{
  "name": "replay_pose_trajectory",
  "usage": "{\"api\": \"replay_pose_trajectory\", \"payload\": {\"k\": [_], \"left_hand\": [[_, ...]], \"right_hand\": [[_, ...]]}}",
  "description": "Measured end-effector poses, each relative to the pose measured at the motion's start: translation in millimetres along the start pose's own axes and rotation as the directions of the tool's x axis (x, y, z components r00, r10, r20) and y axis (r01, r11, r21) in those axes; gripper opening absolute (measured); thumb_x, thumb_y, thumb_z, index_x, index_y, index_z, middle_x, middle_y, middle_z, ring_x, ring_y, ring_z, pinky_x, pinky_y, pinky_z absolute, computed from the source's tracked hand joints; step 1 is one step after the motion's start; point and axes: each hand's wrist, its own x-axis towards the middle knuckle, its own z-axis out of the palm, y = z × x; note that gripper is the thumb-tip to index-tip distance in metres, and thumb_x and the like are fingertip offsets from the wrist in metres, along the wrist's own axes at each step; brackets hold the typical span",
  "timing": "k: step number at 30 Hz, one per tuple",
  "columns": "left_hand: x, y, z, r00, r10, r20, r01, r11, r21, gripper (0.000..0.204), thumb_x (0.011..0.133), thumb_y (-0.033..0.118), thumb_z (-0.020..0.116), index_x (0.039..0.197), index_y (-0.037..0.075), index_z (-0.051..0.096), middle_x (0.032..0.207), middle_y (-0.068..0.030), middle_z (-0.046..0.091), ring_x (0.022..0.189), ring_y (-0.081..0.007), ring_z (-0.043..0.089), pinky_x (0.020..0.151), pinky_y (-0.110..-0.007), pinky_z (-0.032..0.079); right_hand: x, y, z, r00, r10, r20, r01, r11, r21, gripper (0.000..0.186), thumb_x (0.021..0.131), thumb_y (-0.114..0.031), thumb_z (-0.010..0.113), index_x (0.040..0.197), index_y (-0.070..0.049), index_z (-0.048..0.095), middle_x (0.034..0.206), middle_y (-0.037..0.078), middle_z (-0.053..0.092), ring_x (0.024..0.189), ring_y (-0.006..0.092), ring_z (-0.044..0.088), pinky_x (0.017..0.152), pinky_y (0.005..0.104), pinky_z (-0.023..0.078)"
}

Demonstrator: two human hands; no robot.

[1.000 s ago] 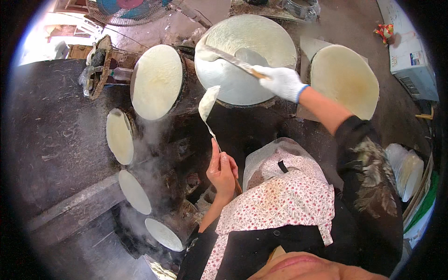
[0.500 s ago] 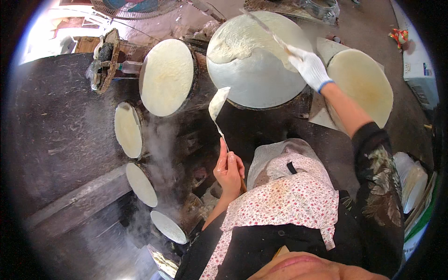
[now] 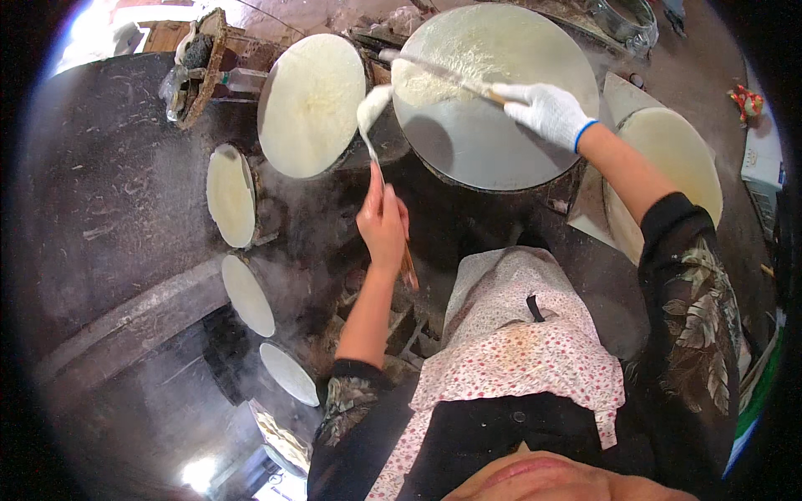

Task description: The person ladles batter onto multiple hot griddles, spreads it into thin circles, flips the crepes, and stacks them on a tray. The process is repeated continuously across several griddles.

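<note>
My bare left hand (image 3: 383,221) is closed around the handle of a batter-coated ladle (image 3: 373,105). The ladle's head is raised between two griddles. A white knitted glove with a blue cuff covers my right hand (image 3: 547,113), which grips a long flat spatula (image 3: 439,75) by its wooden end. Its blade lies across the left side of a large round griddle (image 3: 493,159), over a patch of pale wet batter (image 3: 455,71). Bare grey metal shows on the griddle's near part. Left of it, a smaller griddle carries a whole thin pancake (image 3: 311,108).
Further round pancakes (image 3: 230,196) sit in a curve down the left, with steam rising nearby. On the right lies a wide round pancake (image 3: 672,159) on a pale board. A basket with a bottle (image 3: 242,80) stands at far left, a metal pot (image 3: 625,21) at the back.
The spatula blade has swung toward the griddle's left side, and the thick batter there has shrunk to a thinner patch. My left hand has moved forward with the ladle. The view has shifted.
</note>
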Motion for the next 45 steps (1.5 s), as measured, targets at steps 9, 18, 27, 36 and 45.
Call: {"api": "replay_pose_trajectory", "payload": {"k": [9, 18, 27, 36, 45], "left_hand": [[38.7, -12.8, 24.8, 0.998, -0.061, 0.026, 0.063, 0.995, -0.075, 0.049, 0.109, 0.010, 0.053, 0.158, 0.013, 0.049, 0.066, 0.0045, 0.050, 0.053, -0.0034, 0.042, 0.046, -0.022, 0.038], [-24.1, -31.5, 6.8, 0.995, -0.092, 0.032, 0.086, 0.985, 0.149, 0.053, 0.105, 0.001, 0.055, 0.157, 0.014, 0.051, 0.068, 0.0039, 0.048, 0.062, -0.0051, 0.045, 0.056, -0.024, 0.042], [-70.0, 16.4, -66.6, 0.917, 0.268, 0.295, -0.240, 0.963, -0.125, 0.057, 0.106, 0.001, 0.049, 0.162, 0.006, 0.039, 0.065, 0.0009, 0.052, 0.049, -0.0053, 0.043, 0.046, -0.023, 0.039], [-39.8, 78.1, -173.2, 0.852, 0.519, 0.072, -0.452, 0.797, -0.400, 0.066, 0.115, 0.024, 0.041, 0.170, 0.012, 0.006, 0.068, -0.0059, 0.053, 0.049, -0.0104, 0.043, 0.042, -0.026, 0.040], [-33.7, 6.5, -265.9, 0.938, 0.307, 0.161, -0.219, 0.884, -0.413, 0.060, 0.113, 0.016, 0.041, 0.168, 0.009, 0.018, 0.070, -0.0041, 0.054, 0.049, -0.0098, 0.043, 0.043, -0.026, 0.040]], "right_hand": [[-65.7, 25.5, -12.6, 0.952, 0.244, -0.186, -0.245, 0.969, 0.019, 0.040, 0.102, -0.034, 0.063, 0.141, -0.029, 0.066, 0.123, 0.013, 0.074, 0.108, 0.0338, 0.073, 0.093, 0.0386, 0.058], [-98.1, 27.5, 19.5, 0.999, -0.005, 0.043, 0.011, 0.989, -0.149, 0.047, 0.098, -0.022, 0.067, 0.144, -0.023, 0.064, 0.086, 0.016, 0.069, 0.076, 0.0328, 0.069, 0.072, 0.0401, 0.056], [-192.1, -36.4, 14.1, 0.849, 0.486, -0.206, -0.381, 0.834, 0.398, 0.053, 0.098, -0.006, 0.066, 0.149, 0.000, 0.056, 0.146, 0.012, 0.064, 0.134, 0.0166, 0.059, 0.114, 0.0307, 0.043], [14.7, -238.8, 230.9, 0.875, 0.428, -0.228, -0.237, 0.787, 0.569, 0.079, 0.097, -0.004, 0.046, 0.167, -0.035, 0.026, 0.093, 0.019, 0.075, 0.068, 0.0295, 0.064, 0.068, 0.0433, 0.055], [-37.4, -219.0, 249.0, 0.509, 0.736, -0.446, -0.423, 0.666, 0.615, 0.068, 0.098, -0.011, 0.049, 0.161, -0.034, 0.038, 0.092, 0.027, 0.069, 0.080, 0.0389, 0.068, 0.076, 0.0506, 0.053]]}}
